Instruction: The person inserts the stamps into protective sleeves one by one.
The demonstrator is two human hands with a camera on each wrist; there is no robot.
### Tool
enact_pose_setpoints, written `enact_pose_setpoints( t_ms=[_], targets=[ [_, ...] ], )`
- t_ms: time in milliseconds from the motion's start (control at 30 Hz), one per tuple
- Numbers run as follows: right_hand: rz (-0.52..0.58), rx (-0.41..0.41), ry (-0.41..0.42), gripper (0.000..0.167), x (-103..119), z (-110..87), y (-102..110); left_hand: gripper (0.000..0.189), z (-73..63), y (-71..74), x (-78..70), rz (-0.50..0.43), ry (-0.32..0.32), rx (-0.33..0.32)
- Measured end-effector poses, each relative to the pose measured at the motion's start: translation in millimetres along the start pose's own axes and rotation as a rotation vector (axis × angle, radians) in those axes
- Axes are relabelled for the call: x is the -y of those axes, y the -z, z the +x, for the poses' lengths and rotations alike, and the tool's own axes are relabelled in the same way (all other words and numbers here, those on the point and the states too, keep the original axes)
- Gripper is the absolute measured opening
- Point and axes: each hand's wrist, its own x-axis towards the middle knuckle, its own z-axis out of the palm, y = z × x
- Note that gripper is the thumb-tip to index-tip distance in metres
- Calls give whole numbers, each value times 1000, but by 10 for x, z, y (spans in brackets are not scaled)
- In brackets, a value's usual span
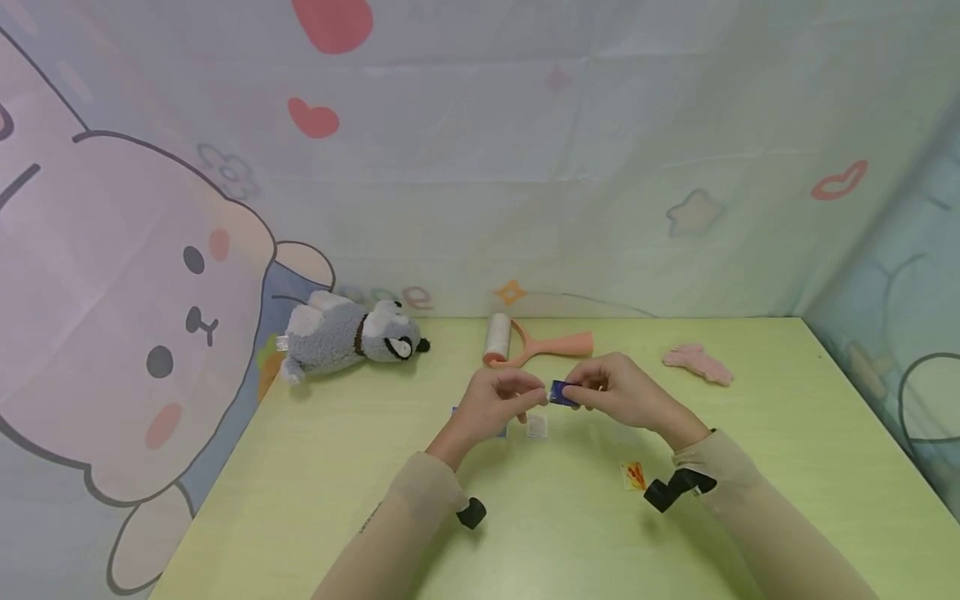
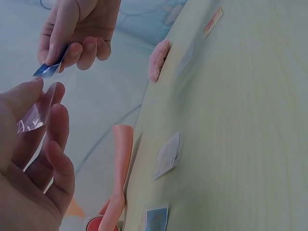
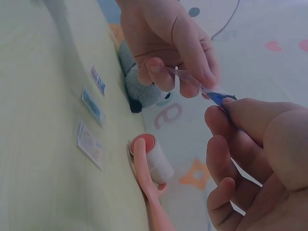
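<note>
Above the table, my right hand (image 1: 618, 390) pinches a small dark-blue picture card (image 1: 561, 392) between thumb and fingers. Facing it, my left hand (image 1: 491, 400) pinches a clear plastic sleeve (image 2: 36, 118) between thumb and forefinger. In the right wrist view the sleeve and card meet; whether the card is partly inside it I cannot tell. Below the hands lie a pale card (image 3: 89, 146), a blue-edged card (image 3: 92, 106) and another small card (image 3: 97, 79). Near the right forearm lies a yellow and red card (image 1: 633, 476).
Behind the hands lies an orange-handled lint roller (image 1: 558, 344) with a white roll. A grey plush dog (image 1: 333, 337) is on its side at back left. At back right is a pink fuzzy item (image 1: 699, 363). A clear plastic piece (image 2: 185, 60) lies on the table.
</note>
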Motion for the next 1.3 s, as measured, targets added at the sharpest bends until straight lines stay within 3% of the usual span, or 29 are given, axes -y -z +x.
enact_pose_setpoints(
  t_ms=[633,1300],
  targets=[
    [-7,34,34,13,3,1,18,15,3,-23,-64,85,-5,-14],
    [-23,67,57,12,5,0,82,15,3,-17,-110,61,1,-6]
  ],
)
